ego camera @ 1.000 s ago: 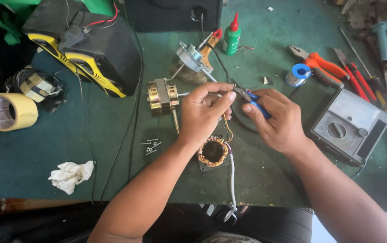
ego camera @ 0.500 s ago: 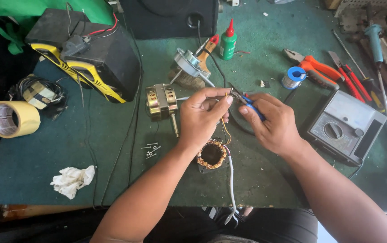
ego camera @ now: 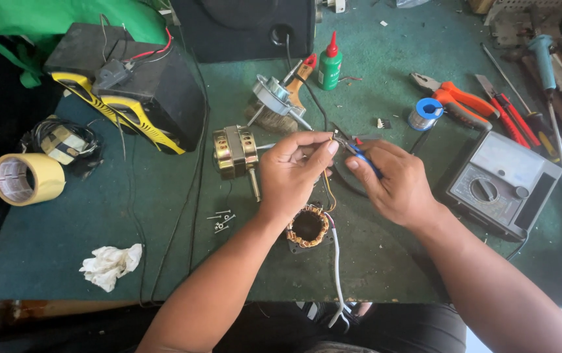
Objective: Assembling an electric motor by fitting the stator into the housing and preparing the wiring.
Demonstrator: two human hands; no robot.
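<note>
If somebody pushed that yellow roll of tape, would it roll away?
Probably not. The yellow tape roll lies flat on its side on the green table, so a push would likely just slide it. It looks hollow, so it is probably light. Stood on its edge, it could roll.

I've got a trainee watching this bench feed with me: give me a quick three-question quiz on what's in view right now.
1. True or false: the left hand pinches a thin wire above the copper-wound stator.
2. Which lies nearest the right hand? A) roll of tape B) analog multimeter C) crumpled tissue
3. What colour is the cap of the small green bottle?

Key: 1 true; 2 B; 3 red.
</note>
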